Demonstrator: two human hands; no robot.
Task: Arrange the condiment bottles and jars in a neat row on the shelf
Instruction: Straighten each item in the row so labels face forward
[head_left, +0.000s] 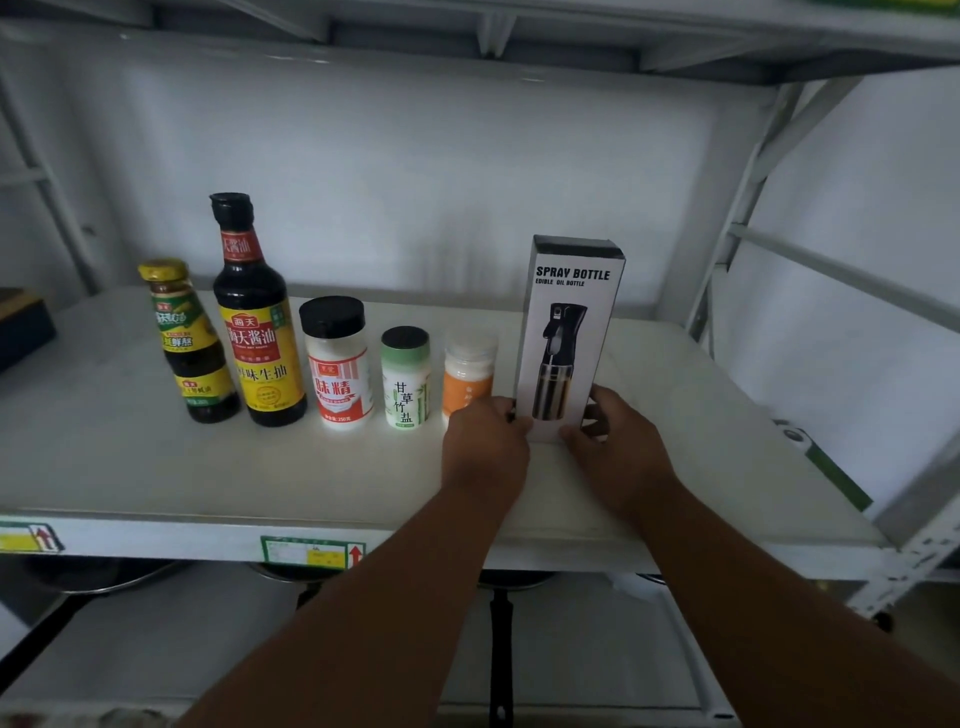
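Both hands, left (485, 434) and right (615, 434), clasp the spray bottle box (569, 332) at its base; nudging it sideways could topple the orange jar (467, 379) just beside it.

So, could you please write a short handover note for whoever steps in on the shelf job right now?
Left hand: grip on the lower left edge of the spray bottle box.
Right hand: grip on its lower right edge. The box stands upright on the shelf.
Done: oyster sauce bottle, soy sauce bottle, black-lidded MSG jar, green-topped salt shaker and orange-labelled jar stand upright in a row, left to right.
Left: probably only settle the box at the row's right end, in line with the rest, then let go.
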